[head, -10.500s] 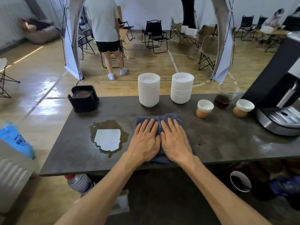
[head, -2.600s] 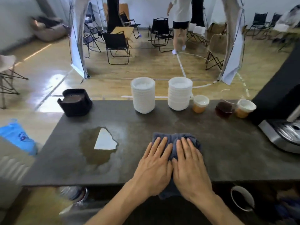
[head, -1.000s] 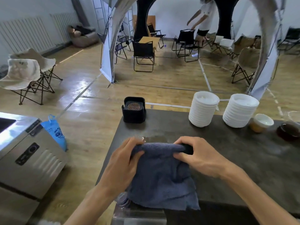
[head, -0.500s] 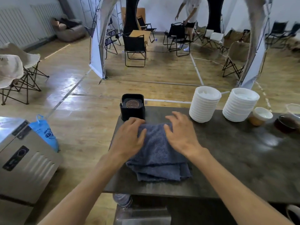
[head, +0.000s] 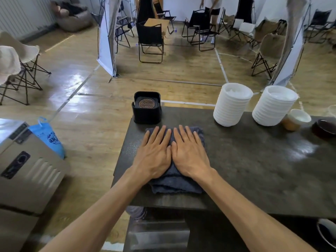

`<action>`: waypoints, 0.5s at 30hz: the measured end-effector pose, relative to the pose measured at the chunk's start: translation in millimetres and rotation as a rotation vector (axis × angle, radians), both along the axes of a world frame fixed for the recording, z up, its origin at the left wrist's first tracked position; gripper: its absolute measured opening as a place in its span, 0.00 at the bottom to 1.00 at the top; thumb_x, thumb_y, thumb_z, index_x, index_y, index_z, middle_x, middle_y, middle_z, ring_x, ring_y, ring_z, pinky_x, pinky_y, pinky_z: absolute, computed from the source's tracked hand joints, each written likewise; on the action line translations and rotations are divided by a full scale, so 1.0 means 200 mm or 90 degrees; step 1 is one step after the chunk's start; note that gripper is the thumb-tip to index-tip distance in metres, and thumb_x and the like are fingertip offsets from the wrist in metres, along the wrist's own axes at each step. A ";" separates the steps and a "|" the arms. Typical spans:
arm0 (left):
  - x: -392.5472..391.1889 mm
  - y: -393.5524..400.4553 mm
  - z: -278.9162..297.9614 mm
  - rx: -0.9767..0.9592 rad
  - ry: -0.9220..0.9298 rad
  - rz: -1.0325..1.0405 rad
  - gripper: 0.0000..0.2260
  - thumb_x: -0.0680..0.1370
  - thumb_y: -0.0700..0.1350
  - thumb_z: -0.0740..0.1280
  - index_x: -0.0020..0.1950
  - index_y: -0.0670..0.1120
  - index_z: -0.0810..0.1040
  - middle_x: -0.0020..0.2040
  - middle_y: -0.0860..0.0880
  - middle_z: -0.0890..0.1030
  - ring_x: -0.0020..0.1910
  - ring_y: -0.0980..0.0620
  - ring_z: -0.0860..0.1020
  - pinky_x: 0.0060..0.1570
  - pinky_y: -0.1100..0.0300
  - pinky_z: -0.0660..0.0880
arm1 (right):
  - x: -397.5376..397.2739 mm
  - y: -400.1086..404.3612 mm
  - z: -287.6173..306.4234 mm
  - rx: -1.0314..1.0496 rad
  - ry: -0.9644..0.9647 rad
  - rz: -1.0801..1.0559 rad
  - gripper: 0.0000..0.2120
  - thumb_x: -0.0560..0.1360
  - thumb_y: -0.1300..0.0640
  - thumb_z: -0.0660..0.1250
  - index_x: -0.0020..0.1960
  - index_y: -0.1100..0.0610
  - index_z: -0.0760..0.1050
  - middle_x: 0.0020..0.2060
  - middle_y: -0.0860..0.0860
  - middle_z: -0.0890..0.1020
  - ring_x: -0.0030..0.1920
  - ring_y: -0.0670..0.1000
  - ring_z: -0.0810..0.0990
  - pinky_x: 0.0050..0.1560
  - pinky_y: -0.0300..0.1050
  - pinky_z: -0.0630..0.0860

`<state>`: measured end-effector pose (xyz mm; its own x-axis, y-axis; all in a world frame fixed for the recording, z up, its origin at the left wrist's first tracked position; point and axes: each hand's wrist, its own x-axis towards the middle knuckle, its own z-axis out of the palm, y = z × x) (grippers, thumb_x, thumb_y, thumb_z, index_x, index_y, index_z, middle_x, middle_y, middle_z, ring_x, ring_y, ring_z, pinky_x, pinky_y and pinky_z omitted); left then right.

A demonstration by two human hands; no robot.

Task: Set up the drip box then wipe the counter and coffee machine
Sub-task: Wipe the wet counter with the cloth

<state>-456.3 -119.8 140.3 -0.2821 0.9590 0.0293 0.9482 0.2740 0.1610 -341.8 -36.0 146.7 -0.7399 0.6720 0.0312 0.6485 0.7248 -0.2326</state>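
Bright, even daylight fills the room. The floor (head: 76,82) carries pale glare patches at middle left, and the counter (head: 300,148) shows a soft sheen at right. Shadows are faint. Wide-angle distortion bends the poles and chairs along the top and side edges. Hands and centre read sharp; the far right edge and lower corners are slightly smeared.

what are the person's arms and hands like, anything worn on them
Both arms are bare as far as the frame shows, with no sleeve in view. The left hand and right hand wear no gloves, rings, watch or wristband. Nails are short and unpainted.
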 end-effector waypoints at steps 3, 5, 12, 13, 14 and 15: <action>0.03 -0.04 0.00 0.008 -0.007 0.000 0.33 0.76 0.57 0.32 0.81 0.48 0.44 0.81 0.48 0.45 0.80 0.52 0.41 0.77 0.52 0.37 | 0.04 -0.04 0.00 -0.001 0.007 -0.004 0.27 0.83 0.48 0.44 0.80 0.55 0.48 0.80 0.53 0.50 0.80 0.50 0.45 0.78 0.49 0.40; 0.07 -0.07 -0.01 0.012 -0.005 -0.007 0.32 0.77 0.56 0.33 0.81 0.48 0.44 0.81 0.49 0.45 0.79 0.53 0.41 0.77 0.53 0.37 | 0.08 -0.07 -0.01 0.006 0.009 0.000 0.27 0.84 0.48 0.44 0.80 0.56 0.48 0.80 0.53 0.50 0.80 0.50 0.45 0.78 0.49 0.40; 0.19 -0.20 -0.01 0.007 -0.016 -0.023 0.31 0.78 0.57 0.35 0.81 0.49 0.43 0.81 0.50 0.44 0.79 0.54 0.40 0.78 0.52 0.38 | 0.23 -0.18 -0.01 -0.008 0.010 0.029 0.28 0.83 0.47 0.43 0.80 0.55 0.47 0.80 0.52 0.49 0.79 0.49 0.43 0.78 0.49 0.38; 0.20 -0.22 0.00 0.007 -0.019 -0.027 0.30 0.79 0.57 0.37 0.81 0.49 0.44 0.81 0.50 0.45 0.79 0.54 0.41 0.78 0.53 0.39 | 0.25 -0.18 -0.01 -0.032 0.012 0.039 0.27 0.84 0.47 0.44 0.80 0.55 0.47 0.80 0.52 0.48 0.79 0.48 0.43 0.78 0.48 0.37; 0.21 -0.24 0.02 0.013 -0.031 -0.031 0.29 0.80 0.57 0.39 0.81 0.50 0.45 0.81 0.50 0.47 0.80 0.54 0.43 0.78 0.54 0.39 | 0.27 -0.17 0.00 -0.061 0.019 0.047 0.27 0.84 0.47 0.45 0.80 0.54 0.48 0.80 0.51 0.49 0.79 0.48 0.43 0.78 0.47 0.37; 0.21 -0.25 0.04 0.024 -0.057 -0.028 0.28 0.81 0.57 0.43 0.81 0.50 0.49 0.81 0.51 0.50 0.80 0.54 0.46 0.78 0.55 0.41 | 0.28 -0.15 0.02 -0.088 0.036 0.047 0.26 0.84 0.48 0.48 0.80 0.54 0.50 0.80 0.51 0.50 0.79 0.48 0.44 0.78 0.47 0.39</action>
